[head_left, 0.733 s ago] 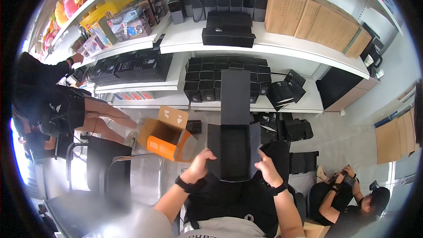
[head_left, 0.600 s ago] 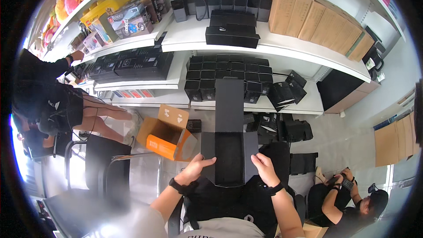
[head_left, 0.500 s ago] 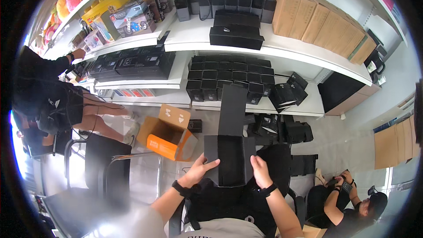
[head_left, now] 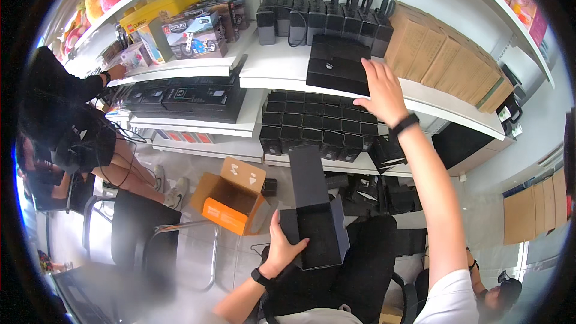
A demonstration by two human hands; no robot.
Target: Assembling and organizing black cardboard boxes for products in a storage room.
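I see my left hand (head_left: 282,251) low in the view, clamped on an open black box (head_left: 317,234): the thumb lies over its near edge and the fingers wrap underneath, so the box sits in the palm above my lap. Its long lid (head_left: 309,175) stands up from the far edge, tilted slightly away from me. My right hand (head_left: 381,92) is well apart from the left, stretched up to the white shelf (head_left: 282,67), with the fingers spread flat and resting on a stack of flat black boxes (head_left: 339,65) that lies on that shelf; it grips nothing, it just presses on the top right part of the stack. A black band (head_left: 403,124) circles that wrist, and another sits on the left wrist (head_left: 260,276). Behind the stack a row of black handheld radios (head_left: 321,18) stands upright in chargers, and to its right brown cardboard cartons (head_left: 441,54) line the shelf. One level below, small black boxes (head_left: 315,126) are packed in rows. On the floor beside my knees an orange carton (head_left: 231,201) lies with its flaps open, near a black chair (head_left: 144,231). At the left a person in dark clothes (head_left: 63,117) reaches toward the shelves of colourful toy boxes (head_left: 192,24).
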